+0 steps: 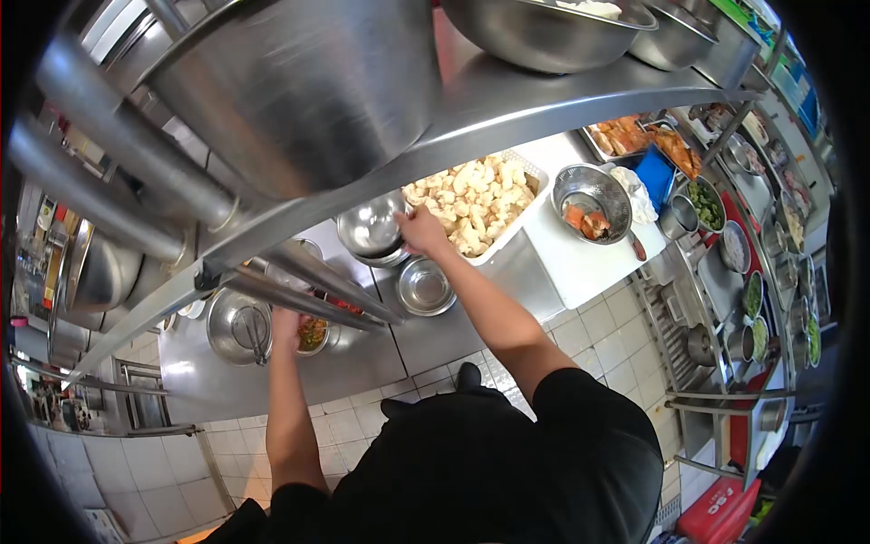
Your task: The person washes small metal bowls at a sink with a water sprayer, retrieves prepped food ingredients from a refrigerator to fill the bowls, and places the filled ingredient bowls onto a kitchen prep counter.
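Observation:
My right hand (pixel 422 232) is closed on the rim of a shiny metal bowl (pixel 370 222), which sits over other stacked bowls. Just below it stands another metal bowl (pixel 426 286). My left hand (pixel 285 328) is at the left side of a bowl of chopped green and red food (pixel 313 335). A shelf post partly covers that bowl and my left fingers, so their grip is hidden. Left of this hand is a larger metal bowl (pixel 237 319) with a wire whisk (pixel 254 335) in it.
A white basket of cauliflower (pixel 476 199) stands beyond my right hand. On a white cutting board (pixel 571 263) are a perforated metal bowl (pixel 591 201) and a knife (pixel 638 247). A steel shelf (pixel 507 118) with a large pot (pixel 308 91) hangs over the counter.

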A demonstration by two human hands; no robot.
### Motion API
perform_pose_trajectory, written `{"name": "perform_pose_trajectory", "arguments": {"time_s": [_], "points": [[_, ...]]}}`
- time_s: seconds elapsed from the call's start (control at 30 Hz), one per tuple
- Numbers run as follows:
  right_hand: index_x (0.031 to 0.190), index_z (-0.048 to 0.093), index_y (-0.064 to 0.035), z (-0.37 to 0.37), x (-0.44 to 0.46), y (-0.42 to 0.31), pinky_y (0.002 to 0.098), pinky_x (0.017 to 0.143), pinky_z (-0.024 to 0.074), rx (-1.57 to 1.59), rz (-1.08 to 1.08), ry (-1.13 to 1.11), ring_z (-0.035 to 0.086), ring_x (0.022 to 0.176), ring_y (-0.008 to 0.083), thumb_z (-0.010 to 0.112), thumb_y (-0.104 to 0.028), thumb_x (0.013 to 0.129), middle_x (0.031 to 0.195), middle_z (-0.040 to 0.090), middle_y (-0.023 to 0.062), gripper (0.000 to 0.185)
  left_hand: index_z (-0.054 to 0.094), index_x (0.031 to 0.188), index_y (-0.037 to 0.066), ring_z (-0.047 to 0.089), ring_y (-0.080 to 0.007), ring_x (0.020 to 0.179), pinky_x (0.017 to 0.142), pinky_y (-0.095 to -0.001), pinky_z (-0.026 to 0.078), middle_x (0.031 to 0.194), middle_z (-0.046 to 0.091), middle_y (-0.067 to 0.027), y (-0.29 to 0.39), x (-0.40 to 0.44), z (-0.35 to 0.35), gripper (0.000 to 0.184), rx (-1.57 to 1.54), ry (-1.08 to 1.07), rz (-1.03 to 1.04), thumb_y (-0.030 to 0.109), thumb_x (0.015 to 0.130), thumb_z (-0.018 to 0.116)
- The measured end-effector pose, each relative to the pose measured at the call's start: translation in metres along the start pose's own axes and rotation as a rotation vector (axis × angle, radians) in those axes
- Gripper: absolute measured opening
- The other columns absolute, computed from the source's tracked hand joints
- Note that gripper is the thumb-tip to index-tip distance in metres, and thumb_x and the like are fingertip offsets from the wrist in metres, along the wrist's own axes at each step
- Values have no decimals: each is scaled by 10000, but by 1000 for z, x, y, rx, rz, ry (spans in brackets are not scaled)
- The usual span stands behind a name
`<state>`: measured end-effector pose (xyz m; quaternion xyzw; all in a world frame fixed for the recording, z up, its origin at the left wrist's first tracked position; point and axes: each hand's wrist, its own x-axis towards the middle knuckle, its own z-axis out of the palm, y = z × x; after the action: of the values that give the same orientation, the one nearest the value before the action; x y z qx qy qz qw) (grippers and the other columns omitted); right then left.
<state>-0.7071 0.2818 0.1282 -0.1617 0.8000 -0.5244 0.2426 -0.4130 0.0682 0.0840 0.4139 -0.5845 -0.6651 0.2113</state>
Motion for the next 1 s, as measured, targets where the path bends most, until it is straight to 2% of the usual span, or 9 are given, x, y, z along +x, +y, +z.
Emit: {"name": "perform_pose_trajectory", "arguments": {"time_s": [0.07, 0.13, 0.27, 0.37, 0.47, 0.67, 0.8, 0.97, 1.0], "points": [[996, 597, 38, -4, -28, 15, 421, 703, 536, -269, -102, 170, 686, 723, 334, 581, -502, 910, 858, 689, 211, 548, 650, 1011, 50, 652, -124, 770, 652, -260, 530, 915, 700, -62, 7, -38, -15, 186, -40, 55, -20, 205, 982, 550], [957, 650, 6, -9, -54, 51, 437, 747, 516, -176, -194, -15, 673, 808, 361, 560, -544, 911, 838, 690, 202, 559, 639, 1018, 47, 654, -135, 757, 669, -267, 531, 924, 697, -70, 2, -84, -22, 189, -69, 104, -25, 209, 992, 544], [818, 682, -14, -17, -101, 115, 432, 700, 506, -314, -39, -308, 662, 724, 338, 504, -557, 936, 720, 666, 178, 583, 632, 994, 48, 655, -158, 773, 701, -289, 534, 938, 691, -86, -42, -158, -24, 165, -206, 131, -26, 200, 978, 568], [842, 679, -14, -29, -124, 140, 435, 686, 498, -179, 255, -468, 654, 701, 317, 479, -550, 948, 698, 647, 166, 581, 633, 1000, 59, 656, -169, 809, 734, -316, 537, 946, 687, -85, -82, -189, -11, 152, -173, -3, -72, 194, 978, 567], [844, 675, -19, -33, -132, 162, 429, 695, 500, -179, 90, -400, 649, 701, 299, 455, -495, 973, 676, 626, 160, 540, 642, 997, 48, 662, -166, 837, 751, -303, 528, 960, 689, -73, -104, -198, 16, 175, 20, -142, -179, 200, 991, 555], [825, 662, -22, -53, -138, 229, 400, 761, 506, -33, -31, 249, 650, 771, 329, 424, -369, 992, 765, 661, 173, 453, 674, 1002, 8, 650, -130, 853, 785, -267, 509, 921, 693, -57, -99, -187, 66, 177, 269, -482, 37, 160, 974, 588], [862, 677, -20, -100, -224, 307, 437, 826, 506, -215, 174, 402, 655, 875, 382, 468, -259, 923, 887, 674, 228, 324, 684, 991, -8, 639, -116, 848, 794, -257, 501, 920, 699, -53, -82, -194, 86, 176, 319, -566, 125, 140, 963, 594], [877, 729, -11, -125, -431, 653, 458, 854, 518, -776, 601, 29, 650, 981, 399, 543, -176, 742, 1022, 680, 244, 283, 691, 979, -18, 641, -116, 818, 765, -252, 499, 901, 707, -55, -121, -205, 95, 183, 382, -704, 147, 141, 956, 604], [898, 731, -15, -135, -505, 557, 446, 845, 523, -597, 882, 140, 655, 971, 393, 552, -159, 735, 1029, 683, 237, 282, 691, 980, -19, 642, -115, 814, 761, -252, 500, 900, 708, -56, -136, -208, 97, 184, 371, -738, 114, 142, 955, 606]]}}
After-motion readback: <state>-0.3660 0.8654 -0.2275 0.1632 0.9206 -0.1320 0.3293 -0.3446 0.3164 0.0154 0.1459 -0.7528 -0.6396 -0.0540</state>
